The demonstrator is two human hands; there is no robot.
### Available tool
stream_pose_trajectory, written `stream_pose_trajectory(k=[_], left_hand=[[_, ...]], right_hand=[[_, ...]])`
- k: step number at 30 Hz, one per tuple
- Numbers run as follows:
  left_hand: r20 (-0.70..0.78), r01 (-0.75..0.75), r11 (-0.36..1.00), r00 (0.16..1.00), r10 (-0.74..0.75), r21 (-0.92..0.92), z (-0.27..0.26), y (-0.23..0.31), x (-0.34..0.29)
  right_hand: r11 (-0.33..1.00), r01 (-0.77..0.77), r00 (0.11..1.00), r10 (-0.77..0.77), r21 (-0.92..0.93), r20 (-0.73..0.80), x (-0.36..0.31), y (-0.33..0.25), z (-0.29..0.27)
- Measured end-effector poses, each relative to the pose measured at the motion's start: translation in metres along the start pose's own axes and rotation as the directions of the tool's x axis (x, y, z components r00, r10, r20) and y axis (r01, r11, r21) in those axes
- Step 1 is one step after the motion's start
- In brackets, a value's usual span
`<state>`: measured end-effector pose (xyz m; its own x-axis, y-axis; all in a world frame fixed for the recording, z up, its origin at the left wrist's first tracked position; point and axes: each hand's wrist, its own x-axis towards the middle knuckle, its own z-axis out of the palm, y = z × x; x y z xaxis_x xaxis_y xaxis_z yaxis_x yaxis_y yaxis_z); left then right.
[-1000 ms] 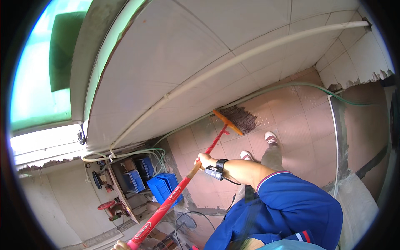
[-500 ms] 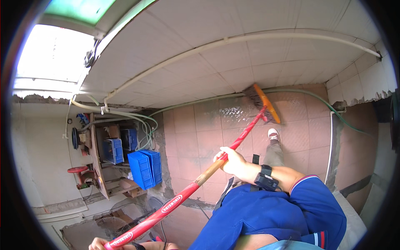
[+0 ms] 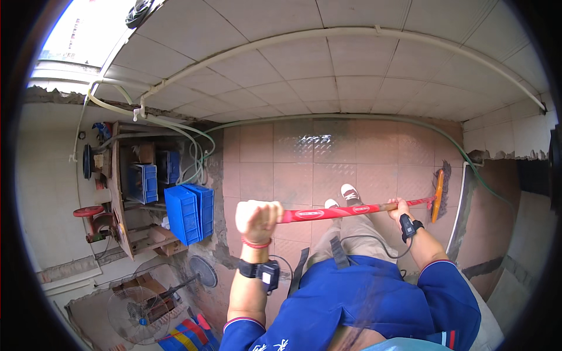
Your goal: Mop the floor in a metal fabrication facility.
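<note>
A long-handled broom (image 3: pixel 363 209) lies nearly level across the front of my body, its handle wrapped in red with a bare wooden stretch. My left hand (image 3: pixel 257 221) is closed in a fist round the handle's left end. Lower on the stick, toward the head, my right hand (image 3: pixel 400 208) grips it with the fingers curled round. The orange broom head (image 3: pixel 438 196) with dark bristles is over the tiled floor at the right, near a pale raised edge. My shoes (image 3: pixel 349 193) show below the handle.
Pinkish floor tiles (image 3: pixel 293 175) have a wet, shiny patch near the far wall. A green hose (image 3: pixel 281 119) runs along that wall. At the left stand blue crates (image 3: pixel 184 215) and a wooden rack (image 3: pixel 120 205). A standing fan (image 3: pixel 140 316) is at lower left.
The broom head has swung from beside the far wall to the right. My left hand has come up from the lower left to the middle, and my right hand has moved right.
</note>
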<state>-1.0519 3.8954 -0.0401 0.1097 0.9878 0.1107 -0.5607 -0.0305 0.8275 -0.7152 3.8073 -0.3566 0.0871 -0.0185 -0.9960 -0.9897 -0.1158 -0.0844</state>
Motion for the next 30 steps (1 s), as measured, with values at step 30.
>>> stream_pose_trajectory(k=[30], left_hand=[[0.892, -0.232, 0.929, 0.419, -0.171, 0.287, 0.201, 0.165, 0.152]], right_hand=[[0.739, -0.661, 0.503, 0.566, -0.132, 0.653, -0.169, 0.217, 0.267]])
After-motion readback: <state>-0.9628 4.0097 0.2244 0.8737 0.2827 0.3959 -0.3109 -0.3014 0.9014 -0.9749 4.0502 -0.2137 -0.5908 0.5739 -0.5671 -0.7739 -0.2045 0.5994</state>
